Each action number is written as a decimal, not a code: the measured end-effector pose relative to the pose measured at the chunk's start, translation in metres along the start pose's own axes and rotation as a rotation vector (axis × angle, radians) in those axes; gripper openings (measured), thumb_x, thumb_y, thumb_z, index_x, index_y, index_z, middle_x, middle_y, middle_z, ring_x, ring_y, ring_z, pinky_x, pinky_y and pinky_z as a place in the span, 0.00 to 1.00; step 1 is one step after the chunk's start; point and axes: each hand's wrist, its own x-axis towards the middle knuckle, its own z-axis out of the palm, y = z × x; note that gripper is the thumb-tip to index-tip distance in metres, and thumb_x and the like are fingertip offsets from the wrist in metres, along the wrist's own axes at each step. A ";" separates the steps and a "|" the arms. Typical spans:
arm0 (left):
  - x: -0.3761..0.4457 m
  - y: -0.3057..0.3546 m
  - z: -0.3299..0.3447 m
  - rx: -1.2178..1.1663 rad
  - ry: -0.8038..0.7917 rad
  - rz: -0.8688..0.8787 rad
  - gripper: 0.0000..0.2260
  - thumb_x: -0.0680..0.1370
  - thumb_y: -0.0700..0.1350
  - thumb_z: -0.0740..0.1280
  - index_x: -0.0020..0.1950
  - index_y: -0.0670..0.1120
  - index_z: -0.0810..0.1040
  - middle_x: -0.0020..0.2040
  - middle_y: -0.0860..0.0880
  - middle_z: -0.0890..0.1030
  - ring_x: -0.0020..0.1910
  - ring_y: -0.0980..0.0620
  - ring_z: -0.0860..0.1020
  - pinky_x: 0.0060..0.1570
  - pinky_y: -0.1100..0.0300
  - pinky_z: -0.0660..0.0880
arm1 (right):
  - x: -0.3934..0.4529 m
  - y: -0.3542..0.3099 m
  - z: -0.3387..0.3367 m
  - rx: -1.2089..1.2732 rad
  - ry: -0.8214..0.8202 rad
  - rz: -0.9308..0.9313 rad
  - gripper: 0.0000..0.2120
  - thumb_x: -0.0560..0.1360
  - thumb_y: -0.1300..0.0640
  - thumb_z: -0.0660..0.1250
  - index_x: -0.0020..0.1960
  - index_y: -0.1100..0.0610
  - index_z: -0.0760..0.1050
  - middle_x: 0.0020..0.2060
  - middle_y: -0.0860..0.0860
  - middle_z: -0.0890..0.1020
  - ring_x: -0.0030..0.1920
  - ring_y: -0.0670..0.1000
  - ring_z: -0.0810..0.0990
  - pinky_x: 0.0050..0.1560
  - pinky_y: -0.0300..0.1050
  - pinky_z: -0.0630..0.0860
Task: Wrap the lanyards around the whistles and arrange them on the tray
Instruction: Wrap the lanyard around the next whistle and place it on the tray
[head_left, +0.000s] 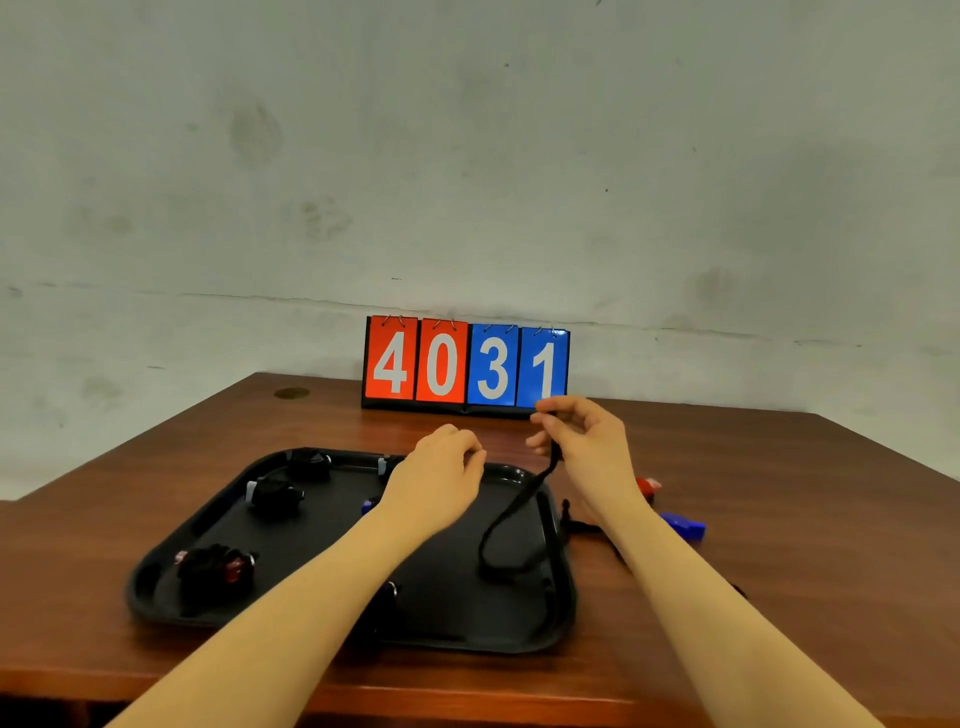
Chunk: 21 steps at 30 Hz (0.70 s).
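A black tray (550, 618) lies on the wooden table. Several whistles wrapped in black lanyards rest in it: one at the back (310, 464), one below it (275, 496), a red one at the front left (218, 566). My right hand (582, 441) pinches a black lanyard (511, 519), which hangs in a loop down onto the tray's right side. My left hand (441, 467) hovers over the tray's back edge with its fingers curled; what it holds is hidden. A blue whistle (370, 504) peeks out beside my left wrist.
A red whistle (647, 487) and a blue whistle (683, 525) lie on the table right of the tray, with loose black cord (579, 525) near them. A flip scoreboard (465, 366) reading 4031 stands at the table's back edge against the wall.
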 end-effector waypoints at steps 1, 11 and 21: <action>0.002 -0.001 0.001 -0.017 -0.010 -0.008 0.08 0.79 0.46 0.60 0.55 0.47 0.76 0.53 0.51 0.76 0.50 0.56 0.75 0.51 0.63 0.72 | 0.001 -0.003 0.004 0.007 -0.007 -0.003 0.08 0.77 0.65 0.61 0.48 0.56 0.76 0.43 0.53 0.81 0.30 0.43 0.78 0.39 0.36 0.78; 0.022 -0.003 0.017 -0.253 -0.147 -0.030 0.25 0.76 0.51 0.66 0.70 0.48 0.64 0.65 0.52 0.71 0.61 0.53 0.72 0.61 0.58 0.71 | 0.015 -0.016 0.025 0.059 -0.067 -0.066 0.12 0.78 0.65 0.59 0.45 0.51 0.77 0.44 0.53 0.82 0.26 0.38 0.72 0.26 0.34 0.65; 0.026 -0.015 0.013 -0.273 -0.031 -0.087 0.05 0.80 0.47 0.59 0.50 0.47 0.72 0.44 0.48 0.79 0.43 0.52 0.79 0.38 0.69 0.71 | 0.023 -0.004 0.023 0.023 0.161 -0.077 0.16 0.78 0.68 0.54 0.47 0.55 0.79 0.41 0.52 0.80 0.31 0.43 0.72 0.34 0.29 0.72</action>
